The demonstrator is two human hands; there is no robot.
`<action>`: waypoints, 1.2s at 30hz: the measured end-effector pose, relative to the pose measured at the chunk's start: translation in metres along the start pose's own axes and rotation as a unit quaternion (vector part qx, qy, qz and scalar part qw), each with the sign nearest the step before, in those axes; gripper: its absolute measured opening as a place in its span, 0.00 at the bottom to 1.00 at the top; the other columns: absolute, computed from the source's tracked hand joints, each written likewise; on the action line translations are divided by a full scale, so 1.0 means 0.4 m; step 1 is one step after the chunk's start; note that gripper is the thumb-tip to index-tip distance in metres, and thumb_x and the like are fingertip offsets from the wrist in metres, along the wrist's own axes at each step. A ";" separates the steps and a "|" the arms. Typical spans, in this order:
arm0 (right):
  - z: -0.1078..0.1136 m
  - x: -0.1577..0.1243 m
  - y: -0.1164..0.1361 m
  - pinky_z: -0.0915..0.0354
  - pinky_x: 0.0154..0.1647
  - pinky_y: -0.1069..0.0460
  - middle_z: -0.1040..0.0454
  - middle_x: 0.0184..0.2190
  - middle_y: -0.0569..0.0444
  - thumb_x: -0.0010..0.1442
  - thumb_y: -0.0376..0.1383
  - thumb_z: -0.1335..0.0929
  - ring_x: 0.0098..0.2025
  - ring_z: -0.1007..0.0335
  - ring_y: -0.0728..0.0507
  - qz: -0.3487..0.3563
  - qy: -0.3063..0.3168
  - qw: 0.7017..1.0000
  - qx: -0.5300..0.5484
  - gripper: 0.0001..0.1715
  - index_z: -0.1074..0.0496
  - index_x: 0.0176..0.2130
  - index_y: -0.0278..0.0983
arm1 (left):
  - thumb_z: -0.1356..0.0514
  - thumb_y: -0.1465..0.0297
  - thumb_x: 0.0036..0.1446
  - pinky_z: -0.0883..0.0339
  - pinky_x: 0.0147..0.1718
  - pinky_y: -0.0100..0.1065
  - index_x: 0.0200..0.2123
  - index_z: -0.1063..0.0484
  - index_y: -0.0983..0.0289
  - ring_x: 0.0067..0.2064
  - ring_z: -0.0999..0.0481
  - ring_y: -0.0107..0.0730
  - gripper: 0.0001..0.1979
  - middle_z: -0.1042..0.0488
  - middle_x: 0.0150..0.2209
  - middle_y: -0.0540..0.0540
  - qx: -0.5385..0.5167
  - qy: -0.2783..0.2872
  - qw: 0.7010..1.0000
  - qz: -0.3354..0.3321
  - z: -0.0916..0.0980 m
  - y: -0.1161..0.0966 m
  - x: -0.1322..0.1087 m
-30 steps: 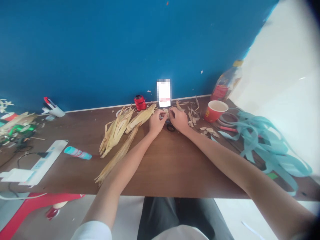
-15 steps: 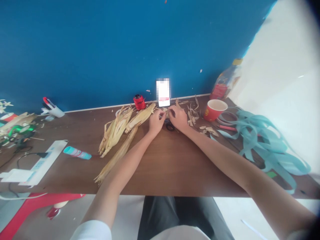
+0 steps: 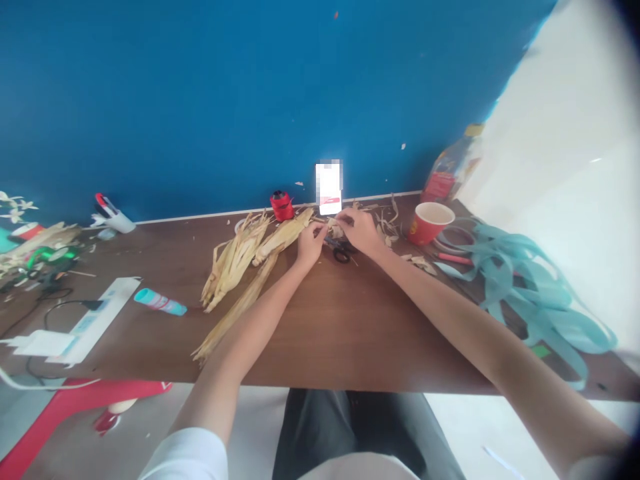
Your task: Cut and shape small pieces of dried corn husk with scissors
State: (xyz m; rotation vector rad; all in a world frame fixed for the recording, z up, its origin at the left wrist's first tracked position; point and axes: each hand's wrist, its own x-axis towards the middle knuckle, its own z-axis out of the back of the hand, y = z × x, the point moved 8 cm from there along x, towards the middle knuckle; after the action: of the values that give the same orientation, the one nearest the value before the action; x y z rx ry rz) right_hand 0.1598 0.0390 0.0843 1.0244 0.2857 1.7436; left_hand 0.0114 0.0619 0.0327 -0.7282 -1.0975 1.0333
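Straw-coloured husk is what both hands are busy with: my left hand (image 3: 311, 243) and right hand (image 3: 359, 231) sit close together at the far side of the counter (image 3: 330, 333), fingertips pinched on a small scrap of dried husk (image 3: 332, 229) held between them, just above the wood. I judge that scrap to be light, papery and brittle (it would tear along the grain sooner than bend across it), so the best hold is a gentle pinch at its ends, not a squeeze across the middle.

Just left of my left hand lies a pile of whole husks (image 3: 245, 257), long and dry, almost touching the knuckles. Under my right hand, black scissors (image 3: 341, 252) rest on the wood. Beyond the hands, a red thread spool (image 3: 281, 205) and a phone (image 3: 329, 188) stand against the blue wall. Right of my right hand are a red paper cup (image 3: 430, 223) and, farther off, a tangle of teal ribbon (image 3: 525, 280).

What exactly the fingers do to the scrap is too small and blurred to tell; the scissors are partly covered by my right hand, and the bottle behind the cup is washed out by glare.
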 end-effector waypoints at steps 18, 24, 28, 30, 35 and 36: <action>0.086 0.015 -0.150 0.39 0.26 0.50 0.24 0.24 0.48 0.44 0.33 0.27 0.24 0.30 0.43 -0.092 0.351 0.882 -0.302 0.02 0.22 0.22 0.39 | 0.51 0.63 0.64 0.33 0.26 0.29 0.37 0.33 0.63 0.25 0.29 0.25 0.11 0.27 0.29 0.52 0.010 -0.046 0.999 0.017 0.012 0.008 0.002; 0.159 0.044 -0.040 0.37 0.36 0.48 0.23 0.35 0.49 0.50 0.29 0.32 0.36 0.28 0.40 -0.128 0.192 0.935 -0.271 0.11 0.20 0.30 0.41 | 0.51 0.68 0.64 0.32 0.40 0.34 0.42 0.32 0.62 0.37 0.25 0.32 0.09 0.25 0.37 0.55 0.138 -0.084 0.984 -0.080 0.023 -0.060 -0.022; 0.133 0.026 -0.042 0.36 0.40 0.49 0.23 0.41 0.53 0.50 0.31 0.34 0.40 0.28 0.41 -0.136 0.237 0.918 -0.287 0.16 0.21 0.36 0.44 | 0.52 0.71 0.64 0.35 0.46 0.34 0.44 0.31 0.62 0.45 0.26 0.34 0.11 0.25 0.43 0.56 0.233 -0.032 0.955 -0.179 -0.020 -0.125 -0.055; 0.107 0.011 -0.049 0.35 0.42 0.48 0.25 0.46 0.52 0.51 0.31 0.34 0.43 0.28 0.40 -0.142 0.278 0.903 -0.297 0.18 0.22 0.40 0.45 | 0.53 0.72 0.64 0.35 0.46 0.33 0.45 0.31 0.62 0.46 0.27 0.34 0.12 0.26 0.44 0.57 0.265 -0.025 0.943 -0.201 -0.033 -0.137 -0.064; 0.051 -0.007 -0.026 0.34 0.44 0.43 0.27 0.48 0.40 0.55 0.36 0.36 0.47 0.29 0.33 -0.139 0.284 0.889 -0.331 0.18 0.26 0.45 0.36 | 0.53 0.73 0.64 0.38 0.49 0.38 0.48 0.31 0.62 0.49 0.29 0.40 0.14 0.27 0.45 0.60 0.372 -0.025 0.905 -0.205 -0.031 -0.140 -0.065; 0.034 -0.013 -0.016 0.34 0.44 0.43 0.27 0.48 0.38 0.56 0.38 0.36 0.47 0.29 0.33 -0.132 0.291 0.889 -0.329 0.18 0.26 0.45 0.35 | 0.53 0.74 0.63 0.39 0.50 0.39 0.48 0.31 0.63 0.49 0.30 0.42 0.15 0.27 0.45 0.61 0.398 -0.026 0.895 -0.198 -0.026 -0.138 -0.062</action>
State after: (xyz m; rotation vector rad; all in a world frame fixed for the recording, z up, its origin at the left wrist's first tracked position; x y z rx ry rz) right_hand 0.1747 0.0334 0.0860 -0.0438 0.1704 1.6749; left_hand 0.0353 0.0183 0.0691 0.1829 -0.7168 1.0279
